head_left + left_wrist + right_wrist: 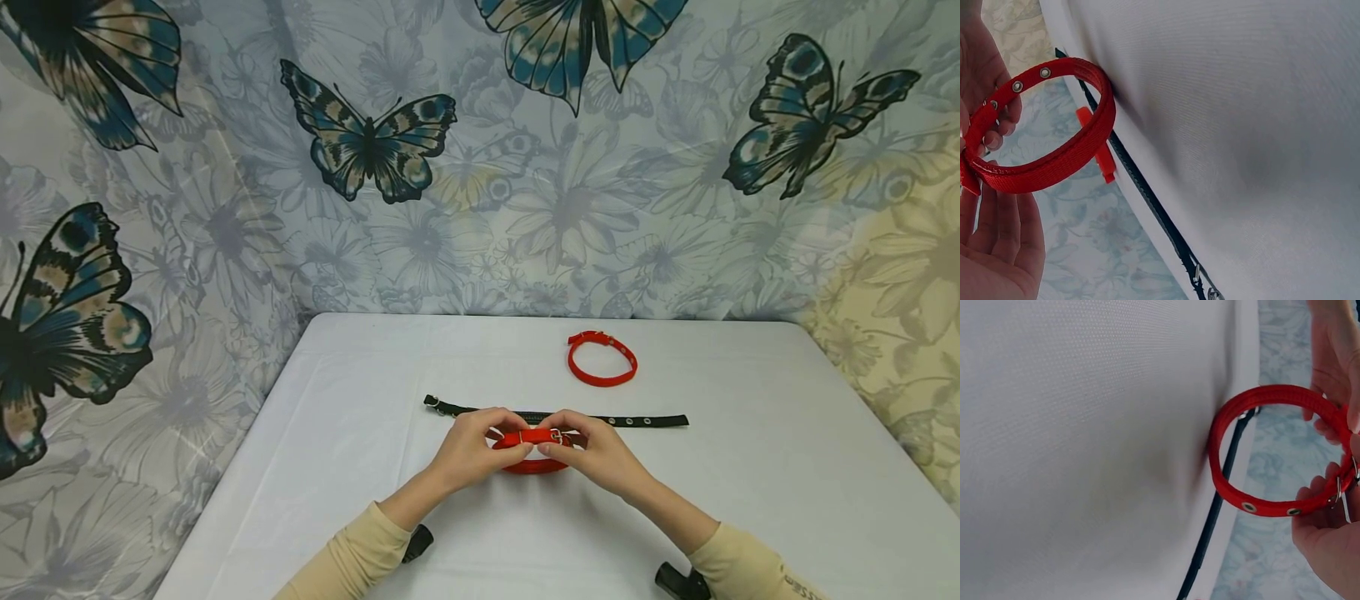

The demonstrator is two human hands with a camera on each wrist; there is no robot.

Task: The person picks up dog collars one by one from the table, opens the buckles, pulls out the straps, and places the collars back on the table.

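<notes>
Both hands hold a red collar (534, 467) closed into a loop, with metal eyelets along its strap and a silver buckle. My left hand (480, 446) pinches the strap's left side between thumb and fingers. At the buckle, my right hand (596, 450) pinches the other side. In the left wrist view the red collar (1054, 175) hangs as a ring from the fingers. The right wrist view shows the red collar (1260, 397) with its buckle between the fingertips. Just beyond the hands, a black collar (648, 422) lies stretched out flat, its middle partly hidden behind them.
A second red collar (602, 381), buckled into a ring, lies farther back on the white-covered table (360, 367). Butterfly-patterned cloth (465, 258) hangs behind the table's far edge. Black devices sit at both wrists, by the sleeves (360, 546).
</notes>
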